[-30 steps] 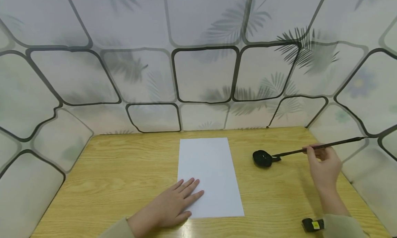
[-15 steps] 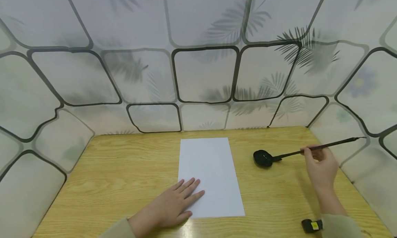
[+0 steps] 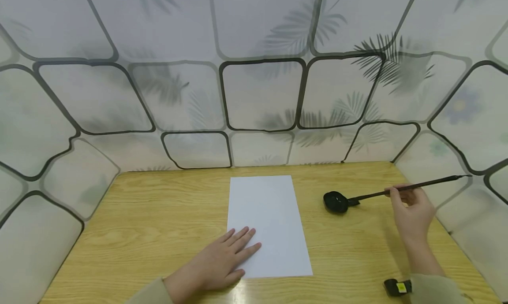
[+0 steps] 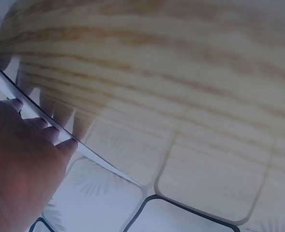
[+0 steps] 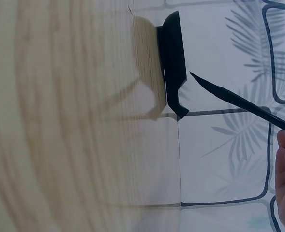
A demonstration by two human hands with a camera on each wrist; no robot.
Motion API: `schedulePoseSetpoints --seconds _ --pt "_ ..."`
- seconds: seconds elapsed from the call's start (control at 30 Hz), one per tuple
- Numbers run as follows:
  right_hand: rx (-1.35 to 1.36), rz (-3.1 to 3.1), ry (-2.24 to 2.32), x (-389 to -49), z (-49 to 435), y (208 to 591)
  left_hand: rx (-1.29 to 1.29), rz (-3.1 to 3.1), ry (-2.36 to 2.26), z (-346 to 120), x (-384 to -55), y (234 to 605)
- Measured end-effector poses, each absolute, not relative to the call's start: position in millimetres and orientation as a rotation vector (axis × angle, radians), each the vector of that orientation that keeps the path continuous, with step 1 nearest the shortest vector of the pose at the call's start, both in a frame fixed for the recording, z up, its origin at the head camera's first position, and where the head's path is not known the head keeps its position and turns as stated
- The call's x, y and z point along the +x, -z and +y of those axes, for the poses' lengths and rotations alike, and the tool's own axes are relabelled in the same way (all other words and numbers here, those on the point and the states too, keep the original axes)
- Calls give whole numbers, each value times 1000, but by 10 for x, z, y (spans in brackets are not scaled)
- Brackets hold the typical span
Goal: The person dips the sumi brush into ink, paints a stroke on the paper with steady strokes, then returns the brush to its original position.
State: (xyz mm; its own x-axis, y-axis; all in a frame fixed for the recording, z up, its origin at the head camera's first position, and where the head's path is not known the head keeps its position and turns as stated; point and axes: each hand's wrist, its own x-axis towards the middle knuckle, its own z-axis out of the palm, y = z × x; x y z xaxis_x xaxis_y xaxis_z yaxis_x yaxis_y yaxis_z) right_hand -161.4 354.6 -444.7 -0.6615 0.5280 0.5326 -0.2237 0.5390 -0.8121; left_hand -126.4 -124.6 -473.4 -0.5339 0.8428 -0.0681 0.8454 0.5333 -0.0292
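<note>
A white sheet of paper [image 3: 270, 216] lies on the wooden table. My left hand [image 3: 222, 260] rests on its lower left part, fingers straight and spread; the left wrist view shows this hand [image 4: 26, 159] low against the sheet's edge [image 4: 108, 166]. My right hand [image 3: 414, 213] pinches a dark, slender writing brush [image 3: 369, 196] around the middle of its shaft. The brush points left at a black ink dish [image 3: 335, 202] with a short handle. In the right wrist view the brush's pointed tip [image 5: 205, 84] is apart from the dish [image 5: 173, 53], close to its handle.
Near the right sleeve sits a small black object [image 3: 398, 287] with a yellow label. Patterned cloth-like walls [image 3: 262, 97] with dark outlines and leaf prints enclose the table [image 3: 158, 216] at the back and both sides.
My right hand has shifted slightly left, with the brush nearly in place. The left hand, paper and ink dish look unchanged.
</note>
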Motion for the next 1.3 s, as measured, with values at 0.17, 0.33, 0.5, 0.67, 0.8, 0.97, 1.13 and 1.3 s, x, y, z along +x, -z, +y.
schedulePoseSetpoints --seconds 0.17,0.33,0.5,0.67,0.8,0.97,1.13,1.3 --pt "-256 -2010 -1168 -1612 3519 4450 1500 2707 89 -1251 -1259 4722" --pt "-266 -2016 -1143 -1593 3545 4439 1485 2696 85 -1247 -1261 4713" --pt "-277 -2007 -1101 -1570 3596 4407 1472 2690 80 -1243 -1265 4716" --pt "-271 -1999 -1094 -1573 3599 4356 1477 2696 85 -1249 -1265 4731" --pt "-247 -1970 -1128 -1593 3568 4321 1472 2695 88 -1249 -1267 4741" --pt "-220 -1932 -1198 -1615 3504 4282 1471 2692 101 -1246 -1264 4732" --pt "-203 -1915 -1231 -1628 3425 4231 1470 2687 79 -1245 -1260 4717" --pt "-162 -1895 -1249 -1625 3347 4183 1463 2676 75 -1242 -1254 4712"
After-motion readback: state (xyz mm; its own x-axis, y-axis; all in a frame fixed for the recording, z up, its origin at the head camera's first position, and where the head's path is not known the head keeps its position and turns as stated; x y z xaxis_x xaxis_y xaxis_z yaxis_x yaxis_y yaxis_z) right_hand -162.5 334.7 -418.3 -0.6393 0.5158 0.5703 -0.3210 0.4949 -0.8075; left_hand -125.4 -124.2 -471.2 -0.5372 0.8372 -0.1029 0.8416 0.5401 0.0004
